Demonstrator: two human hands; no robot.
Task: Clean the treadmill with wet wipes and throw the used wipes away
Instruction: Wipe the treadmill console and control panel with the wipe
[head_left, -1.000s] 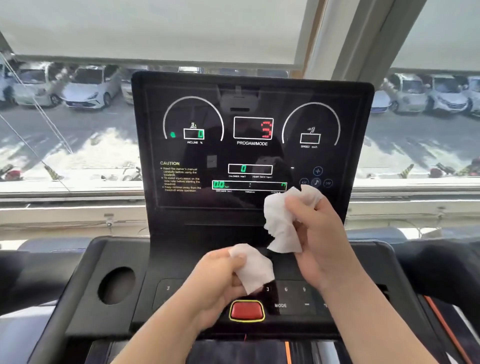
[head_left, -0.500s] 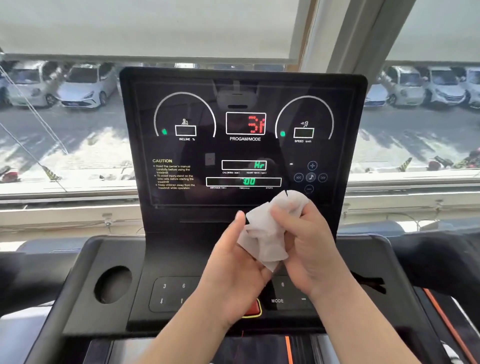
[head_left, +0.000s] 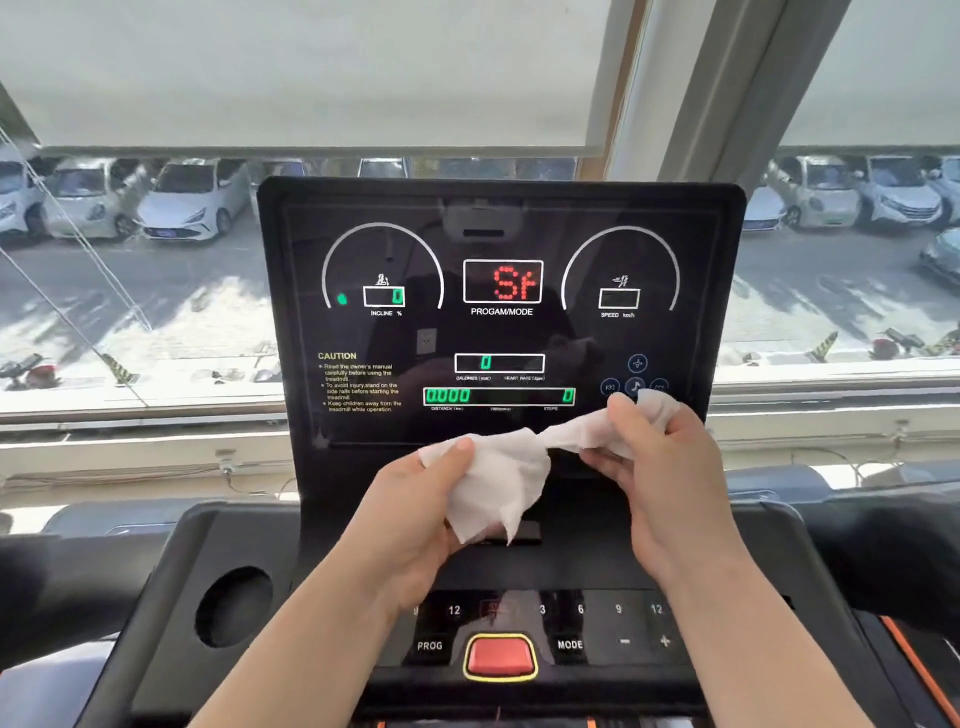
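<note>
White cars (head_left: 192, 200) stand parked outside, below a lowered roller blind (head_left: 311, 73).

Both arms show uncovered — the left forearm (head_left: 291, 660) and the right forearm (head_left: 748, 644) are bare from the lower edge up to the wrists. The left hand (head_left: 415, 514) and the right hand (head_left: 660, 467) are bare too — the left thumbnail (head_left: 464, 446) is cut short.

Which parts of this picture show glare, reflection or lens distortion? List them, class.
Head view: the sunlit pavement outside is nearly washed out; the glossy console screen carries faint reflections over its dark glass; the window post leans instead of standing upright, a wide-angle effect; the wet wipe, gripped between left hand and right hand, is sharp and evenly lit.
</note>
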